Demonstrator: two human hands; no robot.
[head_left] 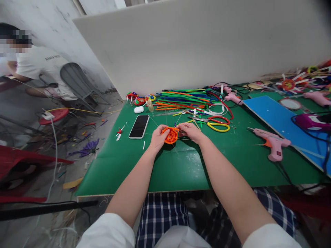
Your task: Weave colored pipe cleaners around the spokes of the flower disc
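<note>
Between my two hands is a round orange coil (171,135) that looks wound from pipe cleaner, with thin wires sticking out around it like spokes. My left hand (158,137) grips its left edge, the thumb lying over the front. At the right edge, my right hand (189,132) has its fingertips pinched close against the coil, seemingly on a thin wire; the exact hold is too small to make out. Scissors with red and yellow handles (218,124) lie just beyond my right hand. A phone (139,126) rests left of my left hand.
Behind my hands lies a pile of coloured pipe cleaners (183,99). A pink glue gun (272,141) with a cord is at the right, beside a blue board (279,120). A white earbud case (139,109) sits behind the phone. Another person (43,65) sits at far left.
</note>
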